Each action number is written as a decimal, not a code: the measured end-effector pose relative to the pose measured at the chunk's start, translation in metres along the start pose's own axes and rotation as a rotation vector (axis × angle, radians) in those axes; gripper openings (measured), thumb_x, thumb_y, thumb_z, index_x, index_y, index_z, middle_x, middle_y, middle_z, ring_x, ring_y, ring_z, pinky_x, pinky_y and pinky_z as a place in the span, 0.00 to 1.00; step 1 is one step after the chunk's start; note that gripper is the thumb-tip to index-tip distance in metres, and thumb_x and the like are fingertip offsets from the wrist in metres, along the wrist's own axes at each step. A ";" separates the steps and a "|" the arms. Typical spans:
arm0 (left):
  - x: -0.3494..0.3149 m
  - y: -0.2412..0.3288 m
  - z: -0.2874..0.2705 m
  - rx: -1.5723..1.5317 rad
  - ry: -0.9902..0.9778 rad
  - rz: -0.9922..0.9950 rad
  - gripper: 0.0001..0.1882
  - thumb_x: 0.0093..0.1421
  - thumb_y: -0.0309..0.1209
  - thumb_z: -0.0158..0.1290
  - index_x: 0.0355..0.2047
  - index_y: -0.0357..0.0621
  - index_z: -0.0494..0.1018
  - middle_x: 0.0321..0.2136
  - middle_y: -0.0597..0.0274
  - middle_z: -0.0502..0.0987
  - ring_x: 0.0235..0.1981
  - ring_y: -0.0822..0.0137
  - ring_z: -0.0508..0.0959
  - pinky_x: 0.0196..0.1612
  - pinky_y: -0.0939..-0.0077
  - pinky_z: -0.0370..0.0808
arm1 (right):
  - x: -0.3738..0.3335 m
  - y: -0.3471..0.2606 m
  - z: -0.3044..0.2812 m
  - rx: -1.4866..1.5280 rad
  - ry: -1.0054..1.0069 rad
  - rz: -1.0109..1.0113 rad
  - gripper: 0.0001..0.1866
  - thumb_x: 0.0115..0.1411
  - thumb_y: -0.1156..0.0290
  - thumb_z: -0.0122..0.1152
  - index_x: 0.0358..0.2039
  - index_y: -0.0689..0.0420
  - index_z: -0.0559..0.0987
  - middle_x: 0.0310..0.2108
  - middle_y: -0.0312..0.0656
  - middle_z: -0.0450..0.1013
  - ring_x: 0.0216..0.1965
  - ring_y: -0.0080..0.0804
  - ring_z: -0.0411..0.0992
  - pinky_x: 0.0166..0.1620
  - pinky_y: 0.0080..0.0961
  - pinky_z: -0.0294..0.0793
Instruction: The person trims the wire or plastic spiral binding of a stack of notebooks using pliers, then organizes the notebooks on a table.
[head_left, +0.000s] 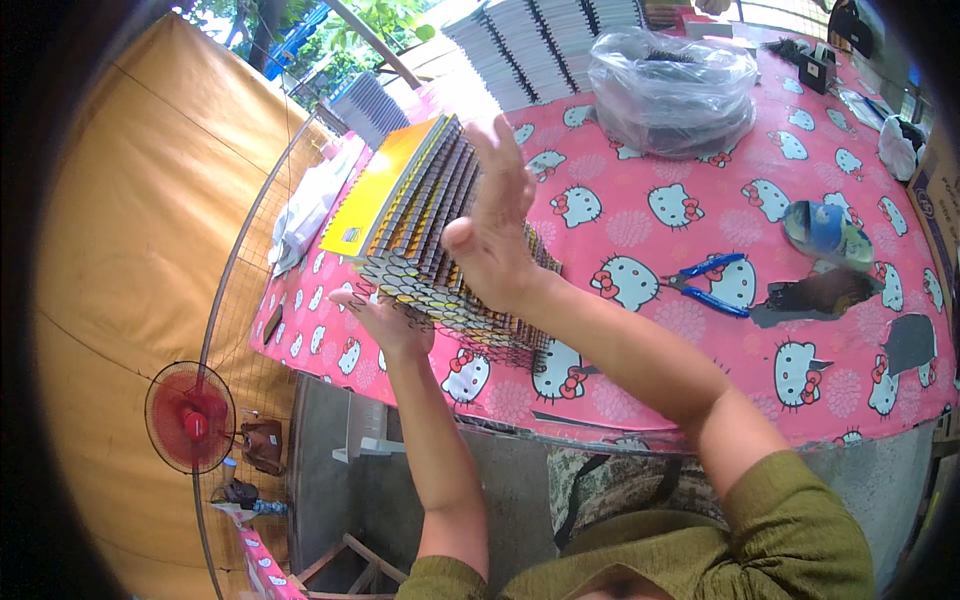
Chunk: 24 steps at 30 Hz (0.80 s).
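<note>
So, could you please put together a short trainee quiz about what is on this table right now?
1. True or false: the right hand lies flat against the stack of spiral notebooks.
2. Which tool lies on the pink tablecloth right of the stack? A) blue-handled pliers B) a hammer C) a stapler
3. Where is the left hand?

Key: 1 true. 2 A. 3 under the stack's near lower edge, supporting it.

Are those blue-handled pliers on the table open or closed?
Open: the blue-handled pliers lie on the pink tablecloth with their two handles spread apart, untouched by either hand.
</note>
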<state>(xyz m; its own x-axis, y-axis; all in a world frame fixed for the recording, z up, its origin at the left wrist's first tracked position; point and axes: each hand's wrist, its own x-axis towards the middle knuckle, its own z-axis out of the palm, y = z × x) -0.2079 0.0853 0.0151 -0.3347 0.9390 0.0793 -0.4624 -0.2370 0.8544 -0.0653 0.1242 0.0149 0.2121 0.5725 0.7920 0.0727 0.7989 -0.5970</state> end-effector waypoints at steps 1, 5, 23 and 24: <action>-0.002 0.000 -0.004 -0.027 0.003 -0.009 0.57 0.51 0.77 0.20 0.60 0.38 0.60 0.55 0.55 0.68 0.53 0.56 0.69 0.59 0.57 0.63 | 0.002 -0.001 -0.003 0.038 0.033 0.010 0.52 0.54 0.25 0.32 0.65 0.56 0.45 0.66 0.61 0.34 0.68 0.58 0.31 0.58 0.70 0.27; 0.000 -0.002 -0.007 -0.029 -0.057 -0.039 0.57 0.50 0.78 0.21 0.59 0.39 0.61 0.54 0.55 0.70 0.54 0.55 0.69 0.58 0.57 0.64 | 0.005 -0.002 -0.007 -0.014 -0.024 -0.013 0.52 0.54 0.25 0.31 0.66 0.55 0.44 0.66 0.60 0.33 0.68 0.56 0.29 0.58 0.70 0.26; -0.080 0.027 0.071 0.755 0.031 0.789 0.25 0.49 0.26 0.64 0.44 0.37 0.64 0.39 0.59 0.68 0.40 0.71 0.71 0.42 0.75 0.70 | -0.077 0.034 -0.266 -0.983 -0.940 0.350 0.41 0.53 0.49 0.61 0.57 0.65 0.62 0.57 0.56 0.57 0.60 0.54 0.54 0.58 0.58 0.52; -0.079 0.025 0.072 0.732 0.026 0.787 0.23 0.51 0.25 0.63 0.43 0.36 0.64 0.38 0.59 0.69 0.38 0.71 0.71 0.42 0.76 0.70 | -0.078 0.036 -0.265 -0.987 -0.951 0.304 0.38 0.54 0.50 0.60 0.55 0.65 0.63 0.54 0.55 0.60 0.58 0.54 0.57 0.56 0.58 0.54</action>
<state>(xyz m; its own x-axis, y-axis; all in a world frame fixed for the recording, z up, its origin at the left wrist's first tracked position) -0.1339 0.0229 0.0667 -0.3455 0.5799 0.7378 0.4922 -0.5573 0.6686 0.1794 0.0594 -0.1027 -0.3601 0.9187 0.1624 0.8736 0.3931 -0.2870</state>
